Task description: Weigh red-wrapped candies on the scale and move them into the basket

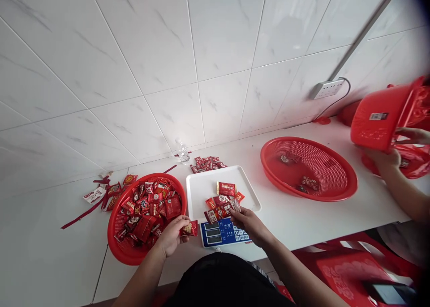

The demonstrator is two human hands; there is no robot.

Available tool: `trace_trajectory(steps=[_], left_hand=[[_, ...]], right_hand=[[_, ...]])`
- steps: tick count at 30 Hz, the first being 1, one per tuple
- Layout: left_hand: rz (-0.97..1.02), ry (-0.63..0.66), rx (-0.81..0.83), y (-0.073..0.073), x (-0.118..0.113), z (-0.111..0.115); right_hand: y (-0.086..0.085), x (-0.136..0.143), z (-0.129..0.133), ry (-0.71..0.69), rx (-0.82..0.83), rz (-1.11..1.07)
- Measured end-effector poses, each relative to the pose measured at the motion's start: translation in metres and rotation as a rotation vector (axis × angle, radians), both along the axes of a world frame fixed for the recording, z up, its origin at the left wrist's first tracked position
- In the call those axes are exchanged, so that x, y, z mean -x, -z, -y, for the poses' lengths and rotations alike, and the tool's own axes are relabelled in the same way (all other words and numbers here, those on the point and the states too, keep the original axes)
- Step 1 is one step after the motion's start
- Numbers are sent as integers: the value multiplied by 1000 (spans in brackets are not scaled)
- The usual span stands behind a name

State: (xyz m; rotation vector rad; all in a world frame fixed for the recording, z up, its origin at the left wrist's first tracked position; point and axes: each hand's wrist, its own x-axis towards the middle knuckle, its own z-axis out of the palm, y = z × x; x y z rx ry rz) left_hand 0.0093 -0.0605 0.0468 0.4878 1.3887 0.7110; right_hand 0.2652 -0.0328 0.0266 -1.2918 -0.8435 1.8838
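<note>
While my left hand (173, 236) pinches a small packet (191, 228) between thumb and fingers, my right hand (250, 224) has thumb and fingers closed on a striped packet (235, 205) over the white tray (201, 188). Can't tell if that one is clear of the pile. Edge grips on both, I'd guess because they're small and flat. Left packet hangs between full basket (117, 248) and tray, beside the blue panel (231, 239). Loose packets (226, 189) lie on the tray; its raised rim probably keeps them in. Full basket sits left, in easy reach. Behind the tray: more packets (208, 165), a bottle (183, 155). Wide basket (334, 166) at right holds a few. Far right, a co-worker's hands (384, 160) hold another basket (372, 119) tilted.
</note>
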Motion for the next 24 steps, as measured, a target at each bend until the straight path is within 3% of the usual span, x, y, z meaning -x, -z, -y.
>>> trace_trajectory(steps=[4,8,10,15,17,19,21,24], left_hand=[[-24,-145,-26,7,7,-2],[50,-113,-58,8,7,-2],[134,-75,-58,7,3,0],[341,145,5,1,-20,8],[313,264,18,0,-29,12],[243,311,15,1,-35,13],[161,247,-14,3,-35,12],[15,7,-97,6,-22,7]], right_hand=[[-9,-7,-16,144,-3,-54],[-20,-9,-28,208,-37,-115],[-25,-4,-27,114,-68,-120],[-31,29,-6,-386,-205,-1],[-30,41,3,-484,-250,24],[-26,46,7,-494,-283,65],[-20,43,5,-443,-308,143],[-11,25,-7,-334,-389,360]])
